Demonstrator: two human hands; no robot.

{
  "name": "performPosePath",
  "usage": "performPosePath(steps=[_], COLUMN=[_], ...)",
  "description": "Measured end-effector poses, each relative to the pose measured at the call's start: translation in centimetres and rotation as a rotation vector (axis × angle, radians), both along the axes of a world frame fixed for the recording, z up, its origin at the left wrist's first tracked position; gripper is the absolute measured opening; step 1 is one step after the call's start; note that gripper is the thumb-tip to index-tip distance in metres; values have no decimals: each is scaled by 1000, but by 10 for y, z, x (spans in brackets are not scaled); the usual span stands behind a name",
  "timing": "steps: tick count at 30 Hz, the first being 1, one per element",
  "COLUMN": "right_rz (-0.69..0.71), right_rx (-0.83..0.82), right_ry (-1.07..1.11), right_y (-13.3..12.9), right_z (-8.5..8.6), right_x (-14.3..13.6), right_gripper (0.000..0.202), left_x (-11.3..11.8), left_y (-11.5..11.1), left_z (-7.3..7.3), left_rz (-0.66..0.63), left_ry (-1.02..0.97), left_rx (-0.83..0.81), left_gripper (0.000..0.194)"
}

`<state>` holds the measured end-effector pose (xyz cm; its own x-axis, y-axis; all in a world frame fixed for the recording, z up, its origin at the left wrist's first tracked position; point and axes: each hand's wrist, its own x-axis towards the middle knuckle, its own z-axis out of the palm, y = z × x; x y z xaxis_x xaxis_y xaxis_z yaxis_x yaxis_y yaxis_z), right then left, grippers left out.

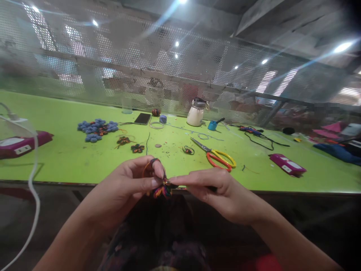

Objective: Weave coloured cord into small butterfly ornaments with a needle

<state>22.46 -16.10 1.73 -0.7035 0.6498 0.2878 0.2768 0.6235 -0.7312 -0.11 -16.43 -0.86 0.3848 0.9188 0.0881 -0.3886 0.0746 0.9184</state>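
My left hand is closed on a small multicoloured crochet piece, pinched between thumb and fingers. Dark yarn loops over its index finger, and a strand runs off across the table. My right hand grips what looks like a dark-handled crochet hook; its tip meets the top of the crochet piece, and much of it is hidden by the fingers. Just beyond my hands lie a finished dark crochet flower, another small orange-and-dark piece and a little yarn coil.
Scissors with red and yellow handles lie beyond my right hand. Blue crochet flowers, a phone, a cream jug and a blue pot stand farther back. Purple power strips flank the green table; a white cable hangs left.
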Motion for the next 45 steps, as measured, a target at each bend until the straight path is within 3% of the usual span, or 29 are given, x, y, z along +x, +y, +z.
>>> performPosePath(steps=[7, 12, 23, 30, 32, 35, 39, 42, 45], right_rz=[-104, -179, -190, -204, -238, -308, -355, -311, -243], right_rx=[-303, -365, -413, -458, -468, -521, -647, -682, -597], right_ry=[303, 289, 291, 281, 247, 258, 521, 792, 816], right_y=[0, -2, -3, 1, 5, 12, 10, 0, -8], right_z=[-25, -24, -18, -17, -18, -23, -38, -50, -54], right_x=[-7, -11, -8, -12, -14, -21, -38, -48, -47], right_gripper=[32, 32, 32, 30, 29, 30, 31, 29, 28], left_x=[8, 12, 21, 21, 23, 28, 35, 33, 24], left_y=[3, -2, 1, 0, 0, 0, -2, -7, -10], left_z=[-6, -3, 2, -1, -6, -18, -31, -26, -13], left_rz=[89, 131, 252, 241, 298, 488, 761, 761, 506], left_ry=[-1, 25, 163, 350, 437, 614, 670, 447, 146], left_rx=[-67, -36, 90, 187, 244, 452, 716, 497, 127], left_gripper=[21, 64, 70, 69, 66, 58, 43, 37, 39])
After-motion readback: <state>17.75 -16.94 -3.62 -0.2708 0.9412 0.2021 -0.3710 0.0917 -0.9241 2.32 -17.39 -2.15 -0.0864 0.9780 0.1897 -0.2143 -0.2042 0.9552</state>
